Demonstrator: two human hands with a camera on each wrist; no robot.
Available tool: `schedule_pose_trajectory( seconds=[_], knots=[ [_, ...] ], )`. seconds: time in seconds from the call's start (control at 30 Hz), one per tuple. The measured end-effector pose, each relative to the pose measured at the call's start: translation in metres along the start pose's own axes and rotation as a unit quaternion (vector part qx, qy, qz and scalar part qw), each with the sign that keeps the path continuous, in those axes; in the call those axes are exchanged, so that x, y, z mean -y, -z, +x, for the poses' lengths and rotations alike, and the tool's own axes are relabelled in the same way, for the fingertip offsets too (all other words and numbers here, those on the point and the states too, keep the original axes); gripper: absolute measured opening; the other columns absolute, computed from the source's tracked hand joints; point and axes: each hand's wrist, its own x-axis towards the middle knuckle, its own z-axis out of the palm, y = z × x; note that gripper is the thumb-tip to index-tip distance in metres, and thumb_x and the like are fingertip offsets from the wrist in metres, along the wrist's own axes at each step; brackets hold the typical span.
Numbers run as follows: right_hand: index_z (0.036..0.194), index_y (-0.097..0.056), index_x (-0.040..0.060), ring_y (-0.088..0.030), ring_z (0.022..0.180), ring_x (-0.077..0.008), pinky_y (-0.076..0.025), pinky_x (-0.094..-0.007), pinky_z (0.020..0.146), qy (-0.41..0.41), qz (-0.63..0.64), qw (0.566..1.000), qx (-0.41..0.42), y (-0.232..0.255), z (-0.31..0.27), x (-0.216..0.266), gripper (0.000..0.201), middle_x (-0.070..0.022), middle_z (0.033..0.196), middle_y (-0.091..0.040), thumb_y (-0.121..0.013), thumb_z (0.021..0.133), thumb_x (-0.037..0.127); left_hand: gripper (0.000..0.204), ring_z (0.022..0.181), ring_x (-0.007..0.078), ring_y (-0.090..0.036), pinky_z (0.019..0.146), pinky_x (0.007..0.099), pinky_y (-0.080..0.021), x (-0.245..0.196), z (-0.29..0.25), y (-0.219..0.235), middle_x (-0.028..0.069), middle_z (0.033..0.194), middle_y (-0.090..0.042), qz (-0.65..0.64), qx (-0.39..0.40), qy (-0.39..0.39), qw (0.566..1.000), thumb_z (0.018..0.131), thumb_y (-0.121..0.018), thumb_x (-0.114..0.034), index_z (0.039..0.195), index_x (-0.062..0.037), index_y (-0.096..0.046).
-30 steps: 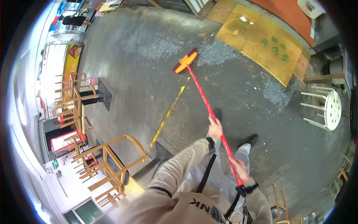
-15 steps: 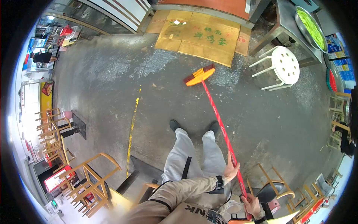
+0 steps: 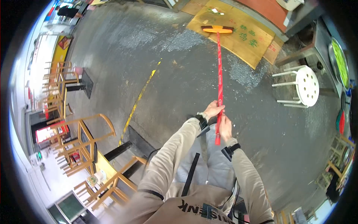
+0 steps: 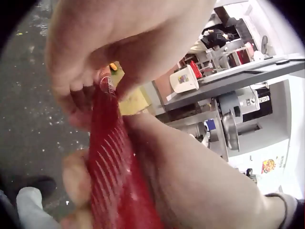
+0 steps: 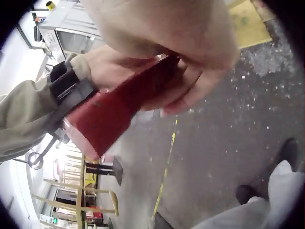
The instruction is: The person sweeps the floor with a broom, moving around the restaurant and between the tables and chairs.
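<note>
A push broom with a red handle (image 3: 220, 80) reaches forward from my body, its orange head (image 3: 217, 30) over the yellow cardboard (image 3: 238, 52) on the floor. My left hand (image 3: 213, 109) grips the handle a little way up from its end. Just below it my right hand (image 3: 225, 127) also holds the handle, fingers curled round. The two hands are close together, and the butt end sticks out beneath them. In the left wrist view the handle (image 4: 112, 157) fills the middle; in the right wrist view its square-cut end (image 5: 97, 124) shows near the other wrist.
A white round stool (image 3: 307, 86) stands at the right, by a metal table with a bowl of green food (image 3: 338, 63). Wooden chairs (image 3: 85, 140) are stacked on tables at the left. A yellow line (image 3: 140, 95) marks the grey floor. A person (image 3: 68, 12) is far off.
The broom head has gone from the bare floor onto the cardboard, farther forward. Both hands have come closer together on the handle, and the view has turned.
</note>
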Motion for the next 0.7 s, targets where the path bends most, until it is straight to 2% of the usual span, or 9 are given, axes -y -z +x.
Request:
schedule_pose_trajectory(
  seconds=[0.13, 0.17, 0.23, 0.27, 0.37, 0.47, 0.53, 0.6, 0.7],
  knots=[
    [0.099, -0.056, -0.0013, -0.058, 0.046, -0.0208, -0.050, -0.0330, 0.047, -0.015, 0.024, 0.994, 0.104, -0.033, -0.002, -0.073, 0.042, -0.0117, 0.070, -0.063, -0.033, 0.096, 0.034, 0.039, 0.078, 0.0170, -0.064, 0.068, 0.0306, -0.051, 0.082, -0.039, 0.021, 0.0103, 0.088, -0.064, 0.027, -0.063, 0.007, 0.998, 0.088, -0.058, -0.024, 0.110, 0.0063, -0.047],
    [0.104, -0.057, 0.0003, -0.061, 0.054, -0.0205, -0.052, -0.0319, 0.053, -0.013, -0.101, 0.983, 0.155, -0.027, -0.004, -0.089, 0.040, -0.0119, 0.082, -0.065, -0.033, 0.096, 0.032, 0.036, 0.079, 0.0167, -0.064, 0.068, 0.0310, -0.051, 0.099, -0.058, 0.022, 0.0104, 0.089, -0.064, -0.014, -0.082, 0.005, 0.997, 0.089, -0.056, -0.023, 0.111, 0.0041, -0.047],
    [0.105, -0.057, 0.0011, -0.062, 0.060, -0.0203, -0.052, -0.0312, 0.057, -0.058, -0.104, 0.974, 0.195, -0.024, -0.016, -0.099, 0.039, -0.0116, 0.086, -0.065, -0.034, 0.095, 0.031, 0.034, 0.072, 0.0163, -0.063, 0.065, 0.0316, -0.052, 0.149, -0.088, 0.019, 0.0100, 0.083, -0.064, 0.034, -0.184, -0.015, 0.982, 0.090, -0.054, -0.024, 0.115, -0.0019, -0.046],
    [0.106, -0.058, 0.0019, -0.063, 0.066, -0.0200, -0.052, -0.0304, 0.061, -0.102, -0.092, 0.965, 0.224, -0.022, -0.021, -0.104, 0.038, -0.0114, 0.089, -0.065, -0.035, 0.095, 0.030, 0.032, 0.067, 0.0154, -0.061, 0.061, 0.0298, -0.052, 0.131, -0.124, 0.022, 0.0081, 0.076, -0.062, 0.002, -0.169, 0.033, 0.985, 0.091, -0.052, -0.022, 0.115, -0.0014, -0.046],
    [0.113, -0.053, 0.0029, -0.061, 0.083, -0.0205, -0.050, -0.0324, 0.073, -0.140, -0.070, 0.966, 0.206, -0.027, -0.022, -0.123, 0.047, -0.0121, 0.100, -0.062, -0.039, 0.094, 0.043, 0.031, 0.066, 0.0123, -0.058, 0.057, 0.0261, -0.050, 0.162, -0.191, 0.011, 0.0071, 0.084, -0.058, -0.197, -0.118, 0.081, 0.970, 0.092, -0.052, -0.019, 0.116, -0.0003, -0.043],
    [0.127, -0.038, 0.0066, -0.058, 0.093, -0.0230, -0.048, -0.0376, 0.079, -0.179, -0.039, 0.968, 0.170, -0.056, -0.027, -0.121, 0.068, -0.0124, 0.112, -0.056, -0.041, 0.087, 0.062, 0.033, 0.065, 0.0124, -0.058, 0.057, 0.0258, -0.048, 0.213, -0.262, -0.013, 0.0063, 0.081, -0.059, -0.141, -0.111, 0.062, 0.982, 0.092, -0.052, -0.021, 0.117, -0.0004, -0.044],
    [0.130, -0.029, 0.0082, -0.056, 0.101, -0.0269, -0.049, -0.0433, 0.081, -0.185, 0.003, 0.965, 0.187, -0.076, -0.044, -0.121, 0.074, -0.0164, 0.113, -0.054, -0.041, 0.085, 0.066, 0.032, 0.063, 0.0165, -0.062, 0.057, 0.0302, -0.049, 0.198, -0.331, -0.030, 0.0103, 0.075, -0.063, -0.047, -0.178, 0.072, 0.980, 0.091, -0.051, -0.025, 0.112, -0.0009, -0.050],
    [0.108, -0.041, 0.0080, -0.057, 0.068, -0.0202, -0.051, -0.0377, 0.055, -0.188, 0.014, 0.972, 0.140, -0.099, -0.038, -0.171, 0.048, -0.0083, 0.086, -0.054, -0.047, 0.089, 0.051, 0.035, 0.064, 0.0134, -0.059, 0.060, 0.0289, -0.048, 0.225, -0.394, -0.055, 0.0070, 0.077, -0.062, -0.078, -0.186, 0.099, 0.974, 0.091, -0.053, -0.026, 0.112, 0.0019, -0.052],
    [0.101, -0.044, 0.0060, -0.057, 0.059, -0.0207, -0.050, -0.0369, 0.049, -0.181, -0.043, 0.976, 0.116, -0.104, -0.073, -0.260, 0.035, -0.0073, 0.075, -0.054, -0.050, 0.091, 0.039, 0.034, 0.062, 0.0134, -0.059, 0.057, 0.0290, -0.047, 0.246, -0.498, -0.100, 0.0061, 0.070, -0.060, -0.102, -0.186, 0.176, 0.961, 0.094, -0.049, -0.030, 0.104, 0.0017, -0.054]
  ],
)
